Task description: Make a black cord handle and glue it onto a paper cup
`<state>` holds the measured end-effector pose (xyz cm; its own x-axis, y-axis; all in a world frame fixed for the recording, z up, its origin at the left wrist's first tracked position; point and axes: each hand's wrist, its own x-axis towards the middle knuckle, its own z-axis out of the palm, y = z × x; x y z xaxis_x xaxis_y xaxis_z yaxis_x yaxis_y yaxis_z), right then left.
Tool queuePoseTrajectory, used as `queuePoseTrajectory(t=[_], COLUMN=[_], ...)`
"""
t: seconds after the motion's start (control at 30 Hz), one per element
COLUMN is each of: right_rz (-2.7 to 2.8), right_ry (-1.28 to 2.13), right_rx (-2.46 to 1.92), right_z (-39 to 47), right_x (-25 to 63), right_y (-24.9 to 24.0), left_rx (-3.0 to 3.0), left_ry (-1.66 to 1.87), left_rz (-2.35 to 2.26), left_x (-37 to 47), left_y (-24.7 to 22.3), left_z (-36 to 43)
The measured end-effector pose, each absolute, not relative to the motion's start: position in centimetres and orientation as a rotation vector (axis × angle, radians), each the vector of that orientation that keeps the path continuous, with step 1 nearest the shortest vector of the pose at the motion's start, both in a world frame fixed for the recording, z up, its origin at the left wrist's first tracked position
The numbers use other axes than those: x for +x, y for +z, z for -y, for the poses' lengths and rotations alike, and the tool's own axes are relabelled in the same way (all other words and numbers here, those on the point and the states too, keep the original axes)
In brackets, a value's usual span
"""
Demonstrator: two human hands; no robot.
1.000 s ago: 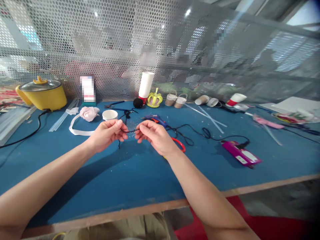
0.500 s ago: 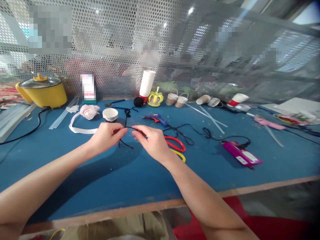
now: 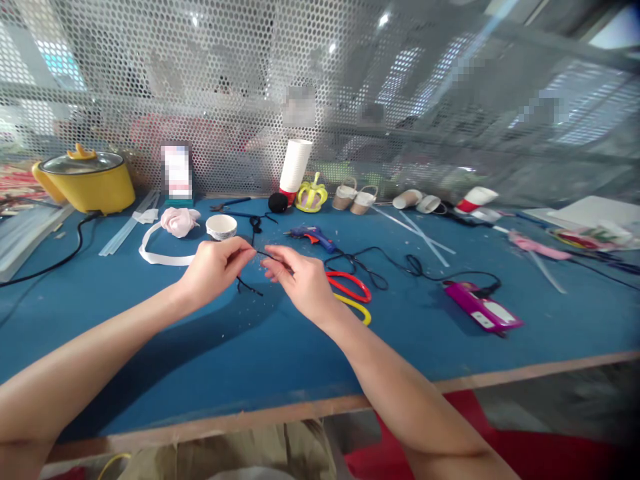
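My left hand [image 3: 215, 268] pinches a thin black cord [image 3: 264, 254] between thumb and fingertips. On the other side of a small gap, my right hand [image 3: 301, 275] grips the same cord with its fingertips. Loose black cord ends [image 3: 250, 288] hang or lie just below my left hand. A white patterned cup [image 3: 221, 227] stands behind my left hand, its lower part hidden. Red and yellow handles, the red one [image 3: 356, 287] nearer the back, show beside my right wrist. A blue glue gun [image 3: 313, 237] lies behind my right hand.
A yellow pot [image 3: 97, 190] and a phone on a stand [image 3: 177, 175] are at the back left. Stacked paper cups [image 3: 296, 165] and a yellow crown-shaped piece [image 3: 311, 197] stand at the back. A purple device [image 3: 481, 309] with a cable lies right. White ribbon [image 3: 165, 259] lies left.
My left hand has moved slightly up with the cord, and the short cord between my hands now slopes more. The fingers of my right hand have shifted a little. Nothing on the table has visibly moved.
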<state>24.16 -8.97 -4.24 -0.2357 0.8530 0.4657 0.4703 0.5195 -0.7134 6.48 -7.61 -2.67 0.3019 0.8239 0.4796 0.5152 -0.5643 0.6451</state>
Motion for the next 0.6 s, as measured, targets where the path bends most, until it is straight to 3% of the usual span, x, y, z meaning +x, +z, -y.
queuePoseTrajectory(t=[0.13,0.23,0.5,0.6], right_rz=[1.755,1.782,2.010,2.058], right_ry=[0.993,1.101,0.473,0.384], right_rx=[-1.008,-0.946,-0.951,-0.986], right_z=[9.3,9.7,9.7,9.7], right_x=[23.8,23.2,23.0,23.2], right_y=[-4.1,-4.4,-4.9,-4.8], left_rx=[2.020,1.886,1.710,1.538], left_ry=[1.268,1.309,1.315,1.282], left_rz=[-1.239,-1.191,-1.103,-1.021], left_x=[6.3,6.4,6.8,7.0], left_y=[-2.6,-2.6,-2.8,-3.1], left_z=[7.5,7.6,7.8,7.5])
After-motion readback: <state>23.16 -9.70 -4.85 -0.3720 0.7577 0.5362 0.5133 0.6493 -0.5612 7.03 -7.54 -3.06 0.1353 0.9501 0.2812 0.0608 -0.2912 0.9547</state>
